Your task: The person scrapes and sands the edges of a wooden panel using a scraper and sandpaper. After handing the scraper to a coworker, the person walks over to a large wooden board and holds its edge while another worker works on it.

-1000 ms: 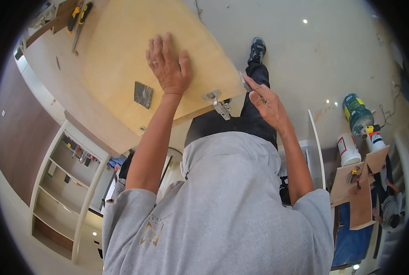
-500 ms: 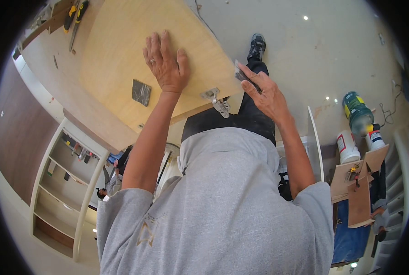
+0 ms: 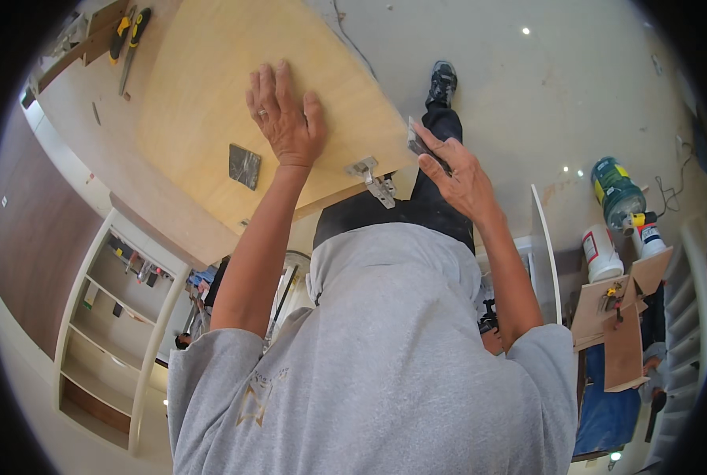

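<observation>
A pale yellow wooden panel (image 3: 203,87) lies flat in front of me. On it rests my left hand (image 3: 287,123), palm down with fingers spread and a ring on one finger. My right hand (image 3: 458,172) grips a small dark, flat block (image 3: 426,146) with a pale edge, held at the panel's right edge. Whether the block touches that edge I cannot tell. Left of my left wrist lies a dark grey square piece (image 3: 244,166) with light streaks. A metal cabinet hinge (image 3: 376,180) is fixed at the panel's near edge, between my forearms.
Two yellow-and-black hand tools (image 3: 129,47) lie at the far left. White shelving (image 3: 104,332) stands to the left. On the right are a green-tinted bottle (image 3: 616,194), a white container (image 3: 601,253) and brown boards (image 3: 623,348). A cable (image 3: 353,39) runs along the floor beyond the panel.
My right hand, still gripping the dark block, has shifted slightly nearer along the panel's right edge. My left hand stays flat on the panel, almost unmoved.
</observation>
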Available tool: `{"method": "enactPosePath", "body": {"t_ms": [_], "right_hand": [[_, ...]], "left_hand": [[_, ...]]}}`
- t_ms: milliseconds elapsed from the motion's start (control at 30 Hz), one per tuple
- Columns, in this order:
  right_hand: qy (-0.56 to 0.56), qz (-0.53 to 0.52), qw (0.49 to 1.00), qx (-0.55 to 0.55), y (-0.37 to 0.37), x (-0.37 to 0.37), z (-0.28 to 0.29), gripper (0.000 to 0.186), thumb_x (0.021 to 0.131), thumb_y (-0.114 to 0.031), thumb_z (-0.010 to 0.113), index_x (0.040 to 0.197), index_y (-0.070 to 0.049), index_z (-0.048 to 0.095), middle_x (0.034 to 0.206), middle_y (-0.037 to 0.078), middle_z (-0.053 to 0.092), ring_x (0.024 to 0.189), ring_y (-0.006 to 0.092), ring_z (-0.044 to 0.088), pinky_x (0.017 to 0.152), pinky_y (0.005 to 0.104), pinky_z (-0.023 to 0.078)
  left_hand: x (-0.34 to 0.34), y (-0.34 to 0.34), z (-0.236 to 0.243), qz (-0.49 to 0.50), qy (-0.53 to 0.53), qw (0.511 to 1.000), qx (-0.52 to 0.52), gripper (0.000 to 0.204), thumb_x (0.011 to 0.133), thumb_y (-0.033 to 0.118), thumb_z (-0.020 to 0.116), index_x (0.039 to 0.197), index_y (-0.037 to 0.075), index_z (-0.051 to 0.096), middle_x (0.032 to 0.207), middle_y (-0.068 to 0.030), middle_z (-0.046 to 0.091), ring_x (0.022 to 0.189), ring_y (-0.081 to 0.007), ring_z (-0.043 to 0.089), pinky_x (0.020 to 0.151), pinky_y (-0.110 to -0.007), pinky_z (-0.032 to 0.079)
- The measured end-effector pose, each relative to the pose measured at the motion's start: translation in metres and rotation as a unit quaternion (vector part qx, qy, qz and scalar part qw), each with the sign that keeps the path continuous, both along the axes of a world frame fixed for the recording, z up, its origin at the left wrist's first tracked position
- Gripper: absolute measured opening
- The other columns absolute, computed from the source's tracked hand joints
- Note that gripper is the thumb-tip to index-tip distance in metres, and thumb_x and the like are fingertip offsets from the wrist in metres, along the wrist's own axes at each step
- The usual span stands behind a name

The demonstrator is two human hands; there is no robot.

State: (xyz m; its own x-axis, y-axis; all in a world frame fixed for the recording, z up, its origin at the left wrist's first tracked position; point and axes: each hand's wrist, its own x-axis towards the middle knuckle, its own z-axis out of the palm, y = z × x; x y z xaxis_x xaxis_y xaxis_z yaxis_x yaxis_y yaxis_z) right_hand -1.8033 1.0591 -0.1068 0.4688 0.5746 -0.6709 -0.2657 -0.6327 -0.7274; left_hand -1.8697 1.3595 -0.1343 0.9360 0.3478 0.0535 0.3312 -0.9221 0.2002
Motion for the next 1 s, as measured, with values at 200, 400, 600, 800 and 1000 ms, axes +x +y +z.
{"method": "enactPosePath", "body": {"t_ms": [200, 400, 600, 800, 1000], "right_hand": [[-0.009, -0.042, 0.999, 0.031, 0.026, 0.017, -0.005, 0.054, 0.102, -0.054, 0.059, 0.152, -0.033, 0.053, 0.085, 0.013, 0.050, 0.078, 0.0300, 0.053, 0.076, 0.0405, 0.048], [-0.071, -0.024, 0.996, 0.037, 0.058, 0.041, -0.018, 0.057, 0.100, -0.056, 0.059, 0.153, -0.034, 0.051, 0.086, 0.015, 0.053, 0.080, 0.0344, 0.057, 0.078, 0.0427, 0.049], [-0.051, 0.003, 0.998, 0.026, 0.099, 0.079, -0.019, 0.055, 0.105, -0.053, 0.054, 0.152, -0.025, 0.053, 0.099, 0.019, 0.067, 0.093, 0.0336, 0.060, 0.089, 0.0411, 0.049], [-0.090, -0.026, 0.993, 0.068, 0.137, 0.102, -0.038, 0.063, 0.099, -0.065, 0.054, 0.153, -0.033, 0.051, 0.092, 0.019, 0.059, 0.088, 0.0370, 0.063, 0.083, 0.0445, 0.051], [-0.082, -0.013, 0.995, 0.060, 0.172, 0.133, -0.035, 0.058, 0.103, -0.057, 0.054, 0.151, -0.025, 0.054, 0.110, 0.021, 0.070, 0.104, 0.0369, 0.065, 0.093, 0.0420, 0.051]], "left_hand": [[-0.001, -0.003, -0.001, -0.009, -0.002, 1.000, -0.012, 0.064, 0.097, 0.027, 0.051, 0.157, 0.008, 0.039, 0.162, -0.0192, 0.034, 0.154, -0.0402, 0.024, 0.125, -0.056, 0.015], [-0.001, -0.005, 0.007, 0.007, 0.029, 0.999, -0.010, 0.066, 0.097, 0.029, 0.052, 0.158, 0.007, 0.037, 0.162, -0.0203, 0.033, 0.154, -0.0407, 0.024, 0.126, -0.056, 0.013], [0.000, -0.002, 0.009, 0.009, 0.034, 0.999, -0.014, 0.067, 0.097, 0.031, 0.052, 0.158, 0.007, 0.037, 0.162, -0.0207, 0.034, 0.154, -0.0407, 0.024, 0.125, -0.057, 0.014], [0.002, -0.003, 0.011, 0.009, 0.032, 0.999, -0.021, 0.067, 0.097, 0.030, 0.052, 0.157, 0.006, 0.037, 0.162, -0.0208, 0.034, 0.154, -0.0405, 0.024, 0.125, -0.058, 0.014], [0.000, -0.001, 0.010, 0.005, 0.044, 0.999, -0.018, 0.067, 0.098, 0.030, 0.050, 0.157, 0.004, 0.036, 0.162, -0.0223, 0.033, 0.154, -0.0419, 0.024, 0.126, -0.057, 0.013]]}}
